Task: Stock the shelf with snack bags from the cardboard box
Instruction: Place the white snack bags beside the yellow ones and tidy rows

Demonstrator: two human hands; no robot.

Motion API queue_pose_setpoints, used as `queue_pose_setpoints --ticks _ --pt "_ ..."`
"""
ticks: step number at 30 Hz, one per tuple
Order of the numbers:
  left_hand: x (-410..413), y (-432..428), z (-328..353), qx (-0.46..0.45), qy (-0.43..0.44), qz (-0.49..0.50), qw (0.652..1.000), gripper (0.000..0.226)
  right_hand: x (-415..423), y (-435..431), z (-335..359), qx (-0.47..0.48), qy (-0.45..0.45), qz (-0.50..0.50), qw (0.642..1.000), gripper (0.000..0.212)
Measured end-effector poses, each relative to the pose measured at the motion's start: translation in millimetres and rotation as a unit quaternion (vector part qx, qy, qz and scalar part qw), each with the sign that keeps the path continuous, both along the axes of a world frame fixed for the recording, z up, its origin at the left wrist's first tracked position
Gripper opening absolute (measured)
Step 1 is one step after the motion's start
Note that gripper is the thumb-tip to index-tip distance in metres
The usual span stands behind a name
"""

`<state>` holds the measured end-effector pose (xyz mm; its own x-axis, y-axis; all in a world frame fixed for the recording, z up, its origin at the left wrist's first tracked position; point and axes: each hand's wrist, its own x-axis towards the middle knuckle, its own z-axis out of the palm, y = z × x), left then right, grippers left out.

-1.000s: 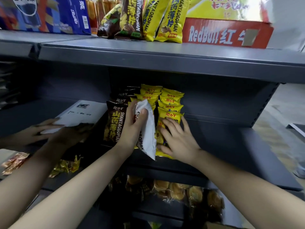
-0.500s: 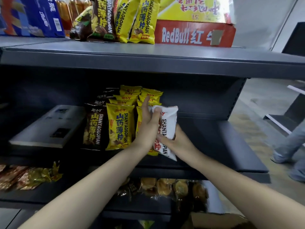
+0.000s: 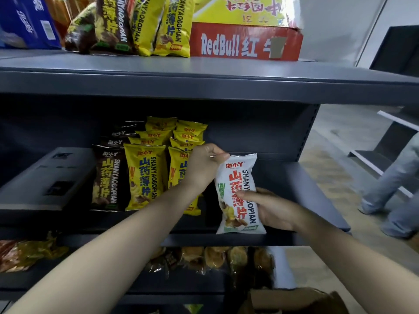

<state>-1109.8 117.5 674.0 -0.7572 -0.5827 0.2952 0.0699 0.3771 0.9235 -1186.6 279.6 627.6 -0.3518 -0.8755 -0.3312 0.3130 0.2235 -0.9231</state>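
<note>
Snack bags are shown mid-stocking: brown bags (image 3: 106, 177) and yellow bags (image 3: 145, 175) are ranged upright in rows, and at their three o'clock a white bag (image 3: 238, 191) is held at the front edge of the grey shelf (image 3: 313, 184). Its top seam is pinched by the curled fingers of the left hand (image 3: 204, 164), and its lower half is gripped by the right hand (image 3: 272, 209), thumb laid across the print. For a tidy placement, the bag is best stood upright just beside the yellow row, label forward, and released from the top first. The cardboard box (image 3: 294, 300) is glimpsed at five o'clock, below.
</note>
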Motion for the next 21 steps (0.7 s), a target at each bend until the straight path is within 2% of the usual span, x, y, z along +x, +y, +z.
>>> queue_pose_setpoints --ticks 2,3,5,7,9,12,14,17,19,21 --pt "-7.3 -0.3 -1.4 -0.021 0.005 0.014 1.000 0.012 -1.5 0.4 -2.2 -0.002 0.044 -0.024 0.999 0.056" --pt "-10.8 -1.4 -0.9 -0.035 0.005 0.022 0.999 0.012 -0.7 -1.0 -4.7 0.006 0.110 -0.047 0.993 0.064" --pt "-18.4 -3.0 2.8 -0.060 0.010 0.034 0.998 0.012 4.3 -6.2 -7.9 0.023 0.261 -0.102 0.960 0.076" --pt "-27.0 -5.0 6.7 -0.068 0.020 0.033 0.997 0.012 7.9 -14.6 -13.0 -0.003 0.351 -0.122 0.928 0.090" --pt "-33.8 -5.5 10.2 -0.075 0.022 0.023 0.997 0.010 5.1 -25.6 -20.2 -0.014 0.401 -0.130 0.907 0.098" --pt "-34.1 -9.6 10.5 -0.147 0.022 0.026 0.989 0.009 -8.8 -45.6 -21.9 -0.007 0.416 -0.180 0.891 0.087" --pt "-22.3 -19.8 2.5 -0.289 0.032 0.069 0.954 0.025 -20.0 -60.5 -19.0 -0.005 0.409 -0.205 0.889 0.081" --pt "5.0 -45.0 -22.6 -0.513 0.017 0.127 0.849 0.038 -38.6 -85.4 -13.7 -0.002 0.386 -0.247 0.889 0.081" --pt "25.6 -62.4 -41.7 -0.564 -0.054 0.151 0.810 0.043 -51.5 -103.8 -15.0 -0.006 0.375 -0.264 0.889 0.077" --pt "42.4 -78.6 -57.0 -0.569 -0.145 0.181 0.789 0.051 -63.0 -122.4 -20.0 0.001 0.372 -0.278 0.886 0.073"
